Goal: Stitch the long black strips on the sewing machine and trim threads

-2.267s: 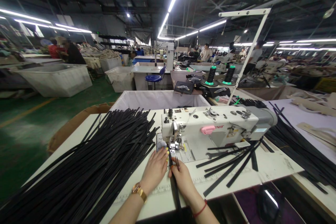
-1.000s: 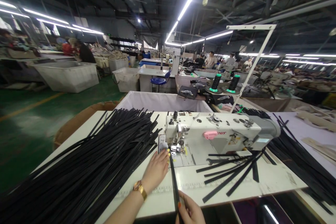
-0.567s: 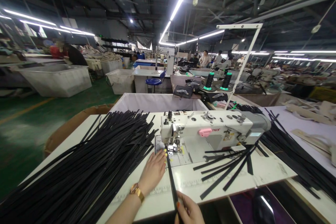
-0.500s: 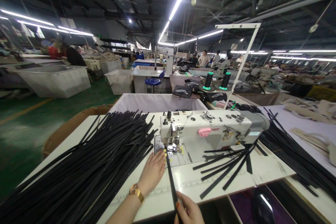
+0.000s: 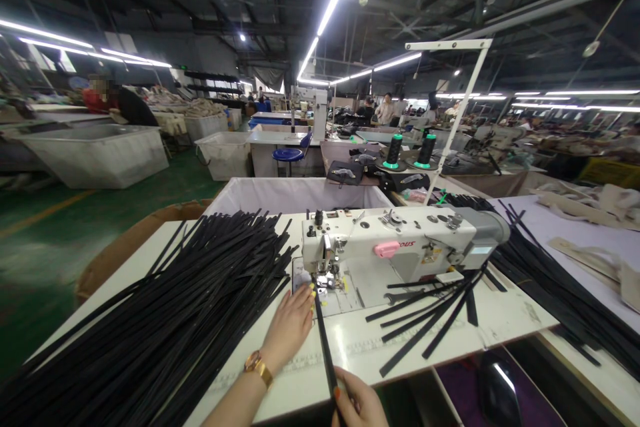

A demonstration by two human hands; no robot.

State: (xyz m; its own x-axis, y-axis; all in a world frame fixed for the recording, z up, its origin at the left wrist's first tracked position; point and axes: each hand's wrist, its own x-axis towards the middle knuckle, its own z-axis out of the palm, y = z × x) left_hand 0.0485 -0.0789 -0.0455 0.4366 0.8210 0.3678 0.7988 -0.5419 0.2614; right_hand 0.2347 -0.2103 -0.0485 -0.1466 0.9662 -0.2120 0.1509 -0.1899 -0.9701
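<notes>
We pinch the black strip [image 5: 325, 343] in our right hand [image 5: 357, 397] by the table's [image 5: 293, 387] front edge; its far end reaches the sewing machine [image 5: 390, 240], our left hand [image 5: 290, 323] flat alongside.

Red lettering [image 5: 407, 244] reading "OUS" stands on the front of the white sewing machine [image 5: 400, 231].

two hands [image 5: 290, 323], one held strip [image 5: 325, 340], one near sewing machine [image 5: 350, 228], two thread cones [image 5: 395, 150], one wrench [image 5: 397, 297], one wristwatch [image 5: 253, 361], one blue stool [image 5: 288, 155]; the heaped strips [image 5: 165, 300] overlap, perhaps dozens.
</notes>
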